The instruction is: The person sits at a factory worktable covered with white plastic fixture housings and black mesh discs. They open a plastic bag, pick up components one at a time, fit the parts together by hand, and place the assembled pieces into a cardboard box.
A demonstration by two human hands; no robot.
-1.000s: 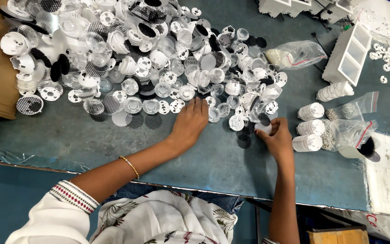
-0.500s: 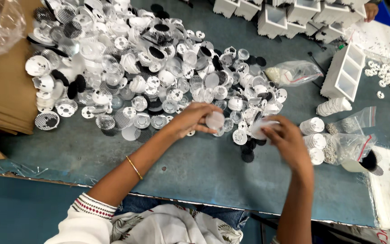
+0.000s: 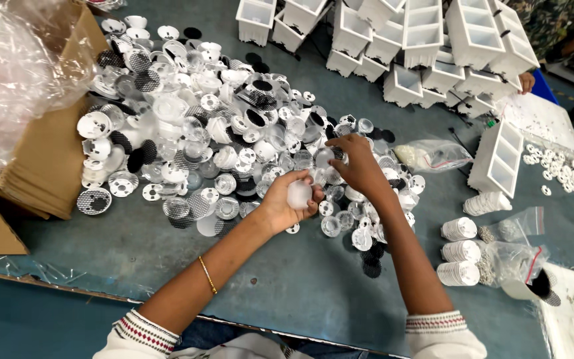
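A wide heap of small round plastic parts point(image 3: 187, 126), white, clear and black-meshed, covers the grey-blue table point(image 3: 274, 286). My left hand point(image 3: 286, 203) is lifted just above the near edge of the heap and is closed around a frosted white round piece point(image 3: 298, 194). My right hand point(image 3: 353, 163) reaches over the heap a little further back, its fingertips pinching a small clear disc point(image 3: 325, 157). The two hands are close together but apart.
A cardboard box point(image 3: 41, 159) with a clear plastic bag point(image 3: 8, 73) stands at the left. White rectangular housings point(image 3: 426, 40) cluster at the back right, one more point(image 3: 496, 159) nearer. Stacks of white discs point(image 3: 460, 249) and small plastic bags point(image 3: 513, 259) lie at right. Another person's hand point(image 3: 527, 81) shows far right.
Both hands have lifted off the table and moved back over the heap. The left hand picked up a white round piece; the right now pinches a small clear disc. The camera tilted further up.
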